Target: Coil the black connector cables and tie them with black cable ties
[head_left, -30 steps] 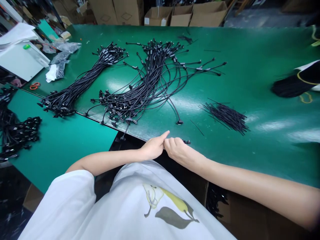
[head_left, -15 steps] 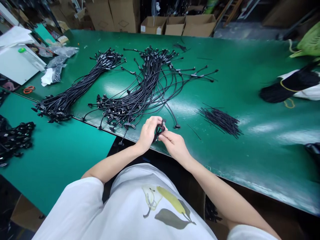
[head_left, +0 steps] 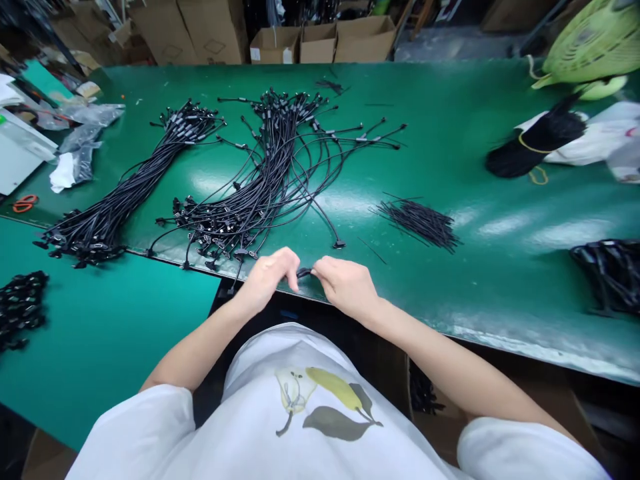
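Observation:
Between my hands, at the near edge of the table, is a small coiled black cable (head_left: 304, 272), seen edge-on and mostly hidden by fingers. My left hand (head_left: 270, 279) is closed around its left end. My right hand (head_left: 347, 287) pinches the other end, fingers curled. Just beyond them spreads a loose pile of black cables (head_left: 280, 153) with connector plugs at both ends. One cable's plug (head_left: 339, 244) lies just above my right hand. Farther right is a heap of thin black ties (head_left: 420, 223), with a single strand apart from it.
A second bundle of cables (head_left: 145, 177) lies at left, near orange-handled scissors (head_left: 25, 203). At right are a banded black bundle (head_left: 537, 143), a green fan (head_left: 595, 40) and coiled black cables (head_left: 610, 273). Cardboard boxes (head_left: 365, 40) stand behind the green table (head_left: 450, 133).
The coil, held up as an open loop before, is now turned flatter between my hands. My hands have moved apart. The view has swung right, so the table's contents appear farther left.

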Tool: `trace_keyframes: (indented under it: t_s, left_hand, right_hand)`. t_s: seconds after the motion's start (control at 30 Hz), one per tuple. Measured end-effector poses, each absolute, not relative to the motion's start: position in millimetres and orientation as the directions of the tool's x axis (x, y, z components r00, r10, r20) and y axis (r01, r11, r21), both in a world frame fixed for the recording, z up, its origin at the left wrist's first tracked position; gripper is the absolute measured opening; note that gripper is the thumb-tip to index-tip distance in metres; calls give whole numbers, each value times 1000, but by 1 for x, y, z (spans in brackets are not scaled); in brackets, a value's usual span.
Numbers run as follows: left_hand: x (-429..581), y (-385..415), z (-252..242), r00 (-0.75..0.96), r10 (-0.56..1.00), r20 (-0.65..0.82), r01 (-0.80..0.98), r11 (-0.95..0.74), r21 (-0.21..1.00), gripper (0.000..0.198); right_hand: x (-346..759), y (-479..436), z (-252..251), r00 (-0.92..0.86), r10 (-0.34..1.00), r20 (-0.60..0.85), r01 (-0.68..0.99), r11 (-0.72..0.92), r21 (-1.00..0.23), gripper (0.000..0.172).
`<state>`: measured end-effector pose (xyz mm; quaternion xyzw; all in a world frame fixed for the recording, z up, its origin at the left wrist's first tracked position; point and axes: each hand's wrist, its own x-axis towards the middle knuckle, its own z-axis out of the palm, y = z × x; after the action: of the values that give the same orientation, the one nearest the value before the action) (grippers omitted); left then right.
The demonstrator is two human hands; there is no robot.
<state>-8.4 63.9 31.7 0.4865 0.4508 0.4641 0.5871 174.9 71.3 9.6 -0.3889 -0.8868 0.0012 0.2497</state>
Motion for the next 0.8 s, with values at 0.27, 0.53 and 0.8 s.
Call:
trace_keyframes:
  t_s: [0.27, 0.53, 0.8]
  left_hand:
    - [18, 32, 17, 121, 965, -231, -322, 259, 911, 42]
    - [25, 34, 8, 199, 954, -227, -380, 288, 879, 41]
    - [28, 40, 13, 76, 978, -195, -428, 209, 879, 33]
  right_hand:
    - [187, 84, 0, -462, 647, 606, 758, 643, -109, 31]
    - [171, 64, -2, -394, 805, 443, 557, 593, -582, 30]
    - [179, 66, -1, -522, 823, -223, 98, -202, -974, 40]
